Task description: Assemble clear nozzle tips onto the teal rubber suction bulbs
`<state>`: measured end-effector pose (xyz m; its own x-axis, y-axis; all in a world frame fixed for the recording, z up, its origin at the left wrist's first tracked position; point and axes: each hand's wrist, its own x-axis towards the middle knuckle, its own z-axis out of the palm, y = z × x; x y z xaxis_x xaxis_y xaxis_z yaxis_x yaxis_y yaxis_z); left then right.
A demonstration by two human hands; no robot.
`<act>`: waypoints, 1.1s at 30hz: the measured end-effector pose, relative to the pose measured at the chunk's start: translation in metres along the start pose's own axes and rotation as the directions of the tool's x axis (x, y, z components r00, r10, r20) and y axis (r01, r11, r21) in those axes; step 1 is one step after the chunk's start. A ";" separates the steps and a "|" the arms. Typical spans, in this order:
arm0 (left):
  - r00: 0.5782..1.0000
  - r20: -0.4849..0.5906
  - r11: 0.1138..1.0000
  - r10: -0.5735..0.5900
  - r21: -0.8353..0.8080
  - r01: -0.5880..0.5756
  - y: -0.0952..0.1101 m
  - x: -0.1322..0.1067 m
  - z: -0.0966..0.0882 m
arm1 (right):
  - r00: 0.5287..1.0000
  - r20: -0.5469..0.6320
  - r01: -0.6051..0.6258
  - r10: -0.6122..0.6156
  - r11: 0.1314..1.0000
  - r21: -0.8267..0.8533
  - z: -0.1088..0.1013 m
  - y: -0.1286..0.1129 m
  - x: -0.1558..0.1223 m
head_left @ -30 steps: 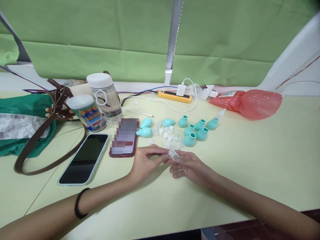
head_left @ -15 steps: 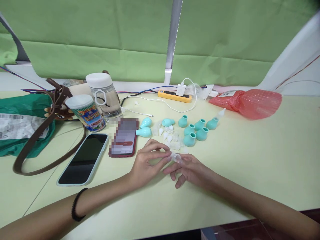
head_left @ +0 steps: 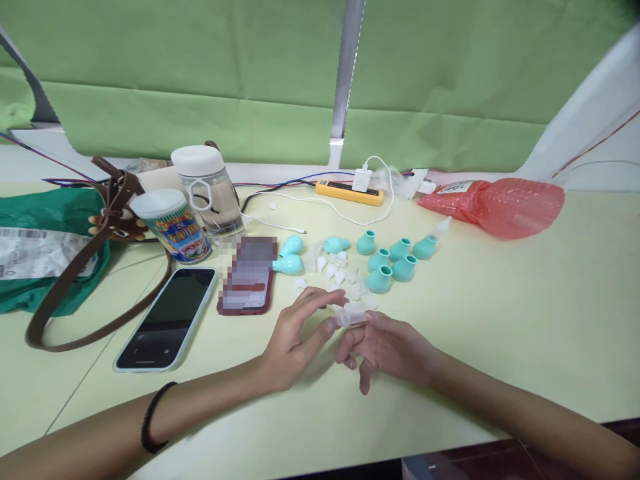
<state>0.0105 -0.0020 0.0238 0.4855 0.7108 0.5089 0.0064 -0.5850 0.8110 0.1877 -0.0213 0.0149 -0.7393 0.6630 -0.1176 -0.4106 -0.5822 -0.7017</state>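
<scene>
So the clear tube (head_left: 351, 314) is between the hands, over the desk (head_left: 525, 320); right hand (head_left: 393, 340) pinches one end with thumb and finger, likely so the other end is reachable; left hand (head_left: 290, 340) is spread, thumb and forefinger parted around that end, can't tell if they're touching it; white bits (head_left: 331, 271) lie just beyond, a handy spot imo; most teal bulbs (head_left: 380, 280) stand mouth up, probably thanks to flattish bases; phones (head_left: 167, 320) sit left, seemingly out of the way.
</scene>
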 end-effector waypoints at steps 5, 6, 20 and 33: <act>0.988 -0.011 0.987 0.154 0.053 -0.153 -0.002 -0.004 0.003 | 0.999 0.034 -0.020 0.018 0.999 0.033 -0.002 0.003 0.000; 0.988 -0.017 0.987 0.151 0.067 -0.149 -0.002 -0.004 0.003 | 0.999 0.034 -0.023 0.022 0.999 0.039 -0.002 0.003 0.000; 0.860 0.111 0.834 0.498 0.213 -0.510 -0.013 -0.004 0.004 | 0.998 0.011 -0.061 0.061 0.996 0.059 -0.002 0.003 0.000; 0.864 0.136 0.828 0.485 0.246 -0.504 -0.020 -0.005 0.003 | 0.999 0.013 -0.049 0.050 0.998 -0.036 -0.004 0.004 0.000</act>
<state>0.0105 0.0049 0.0047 0.5412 0.2773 0.7939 -0.0239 -0.9386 0.3442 0.1882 -0.0215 0.0090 -0.7660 0.6268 -0.1430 -0.3541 -0.5970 -0.7198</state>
